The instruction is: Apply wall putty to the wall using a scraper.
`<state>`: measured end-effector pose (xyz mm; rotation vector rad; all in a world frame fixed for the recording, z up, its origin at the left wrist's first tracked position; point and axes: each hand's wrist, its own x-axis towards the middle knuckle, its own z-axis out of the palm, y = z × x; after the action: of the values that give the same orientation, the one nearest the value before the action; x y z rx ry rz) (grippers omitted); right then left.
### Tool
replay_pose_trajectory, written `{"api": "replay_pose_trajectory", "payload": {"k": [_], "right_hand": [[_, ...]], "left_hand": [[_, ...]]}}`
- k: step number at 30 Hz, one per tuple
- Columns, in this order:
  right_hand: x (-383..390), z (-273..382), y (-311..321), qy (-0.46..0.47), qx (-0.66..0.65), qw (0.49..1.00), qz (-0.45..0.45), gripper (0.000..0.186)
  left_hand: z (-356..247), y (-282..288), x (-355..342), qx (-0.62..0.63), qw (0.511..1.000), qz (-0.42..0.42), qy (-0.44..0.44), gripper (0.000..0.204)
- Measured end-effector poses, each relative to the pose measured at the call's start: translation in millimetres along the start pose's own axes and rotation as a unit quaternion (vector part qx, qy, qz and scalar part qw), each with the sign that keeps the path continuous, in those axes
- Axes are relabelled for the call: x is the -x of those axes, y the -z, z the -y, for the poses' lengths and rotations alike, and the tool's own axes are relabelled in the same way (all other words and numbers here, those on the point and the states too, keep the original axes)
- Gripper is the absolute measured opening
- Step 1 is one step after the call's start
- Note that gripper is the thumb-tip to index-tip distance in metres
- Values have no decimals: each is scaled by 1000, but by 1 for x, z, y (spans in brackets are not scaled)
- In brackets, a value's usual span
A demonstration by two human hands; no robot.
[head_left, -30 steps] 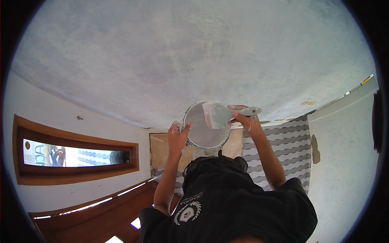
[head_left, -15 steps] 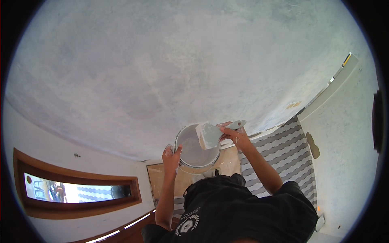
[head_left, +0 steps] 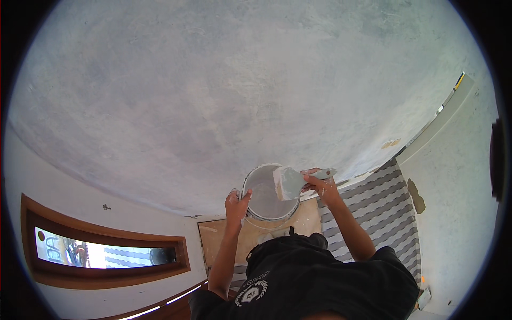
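Observation:
My left hand [head_left: 237,204] is closed on the left rim of a round bucket [head_left: 261,213], its thumb over the edge. The bucket is pale inside, and its rim is smeared with white. A wide paintbrush [head_left: 292,184] with a grey-green handle is gripped in my right hand [head_left: 321,186]. White paint coats its bristles, which are over the right part of the bucket's opening. White smears mark both hands. Whether the bristles touch the bucket's rim I cannot tell.
A large patchy grey-white wall [head_left: 213,96] rises right beyond the bucket. Below lies a tan board [head_left: 213,234], beside grey striped flooring [head_left: 368,208]. A wood-framed window [head_left: 106,256] is at the left, and another pale wall [head_left: 453,213] stands at the right.
The bucket, brush and both hands appear slightly further right and lower in the view, as does much of the background. My hold on the bucket and the brush looks the same.

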<state>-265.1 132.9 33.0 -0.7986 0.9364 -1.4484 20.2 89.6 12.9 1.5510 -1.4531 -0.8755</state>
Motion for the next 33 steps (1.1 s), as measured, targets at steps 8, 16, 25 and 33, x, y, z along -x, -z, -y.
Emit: {"api": "replay_pose_trajectory", "payload": {"k": [8,16,25,33], "right_hand": [[4,4,-1,56,116,990,53,18],[7,6,-9,143,248,953,100,14],[-2,4,-2,93,232,963,101,15],[-6,-10,8,77,208,971,85,16]], "left_hand": [[-4,2,0,-40,999,-8,16,45],[6,-3,-1,-8,1000,-2,6,48],[1,-2,0,-19,1000,-1,11,46],[6,-5,2,76,997,3,33,40]]}}
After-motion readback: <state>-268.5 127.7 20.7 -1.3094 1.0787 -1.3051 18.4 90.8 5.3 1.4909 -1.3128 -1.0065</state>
